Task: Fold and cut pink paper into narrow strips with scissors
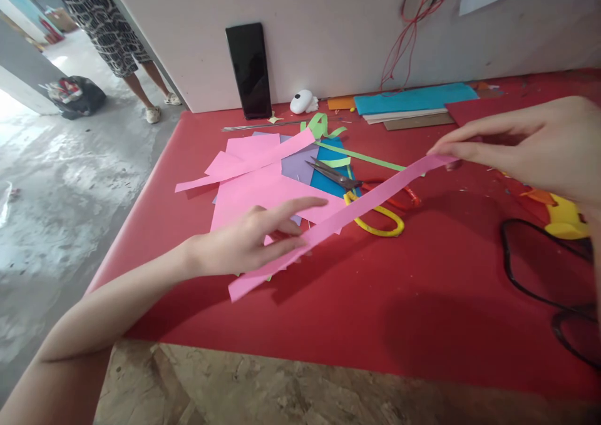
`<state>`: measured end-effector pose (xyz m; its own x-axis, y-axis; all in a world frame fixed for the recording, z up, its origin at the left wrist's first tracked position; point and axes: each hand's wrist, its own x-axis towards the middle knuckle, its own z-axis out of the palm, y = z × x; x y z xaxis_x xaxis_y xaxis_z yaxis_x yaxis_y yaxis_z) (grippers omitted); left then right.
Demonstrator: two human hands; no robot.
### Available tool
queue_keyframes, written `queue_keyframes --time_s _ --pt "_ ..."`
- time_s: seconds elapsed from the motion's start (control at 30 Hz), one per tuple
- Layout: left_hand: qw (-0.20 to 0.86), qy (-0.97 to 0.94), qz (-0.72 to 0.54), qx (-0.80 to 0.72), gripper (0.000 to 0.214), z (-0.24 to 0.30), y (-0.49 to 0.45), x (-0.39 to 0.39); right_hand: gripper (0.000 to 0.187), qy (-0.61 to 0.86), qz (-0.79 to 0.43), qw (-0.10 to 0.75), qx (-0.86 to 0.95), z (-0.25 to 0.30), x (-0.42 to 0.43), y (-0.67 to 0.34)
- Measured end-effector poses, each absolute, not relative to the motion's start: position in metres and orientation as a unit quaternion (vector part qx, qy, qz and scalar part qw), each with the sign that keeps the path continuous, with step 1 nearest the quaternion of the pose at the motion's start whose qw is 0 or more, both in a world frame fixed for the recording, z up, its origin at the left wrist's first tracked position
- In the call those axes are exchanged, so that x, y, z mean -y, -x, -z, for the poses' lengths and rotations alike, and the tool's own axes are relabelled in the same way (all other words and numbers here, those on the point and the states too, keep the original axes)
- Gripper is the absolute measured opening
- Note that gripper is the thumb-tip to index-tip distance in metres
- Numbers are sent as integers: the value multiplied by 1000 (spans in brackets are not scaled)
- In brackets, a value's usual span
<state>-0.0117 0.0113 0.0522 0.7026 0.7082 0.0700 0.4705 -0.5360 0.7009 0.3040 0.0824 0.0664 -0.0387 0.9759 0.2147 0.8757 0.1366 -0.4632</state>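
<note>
A long pink paper strip (370,203) hangs in the air above the red table cover (385,300), stretched between both hands. My right hand (530,143) pinches its far end between thumb and fingers. My left hand (253,240) grips the strip near its lower end, fingers extended along it. Beneath lie pink paper sheets (253,190), a second pink strip (248,162), purple and blue sheets, and scissors (357,193) with yellow and red handles.
A black phone (248,71) leans on the white wall beside a small white object (303,101). Stacked coloured paper (413,99) lies at the back. A black cable (539,275) and yellow glue gun (563,218) sit right. A person stands far left on the floor.
</note>
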Motion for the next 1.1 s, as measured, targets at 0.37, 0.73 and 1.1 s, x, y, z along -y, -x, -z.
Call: queue_keyframes --time_s 0.37,0.73,1.1 --pt "-64 -962 -230 -133 31 -37 -19 -27 23 340 -349 291 823 -36 -82 -266" --pt "-164 -960 -86 -210 36 -61 -12 -48 30 392 -277 177 859 -52 -59 -264" --pt "-84 -926 -205 -305 44 -31 -19 -12 18 344 -91 315 880 -32 -11 -216"
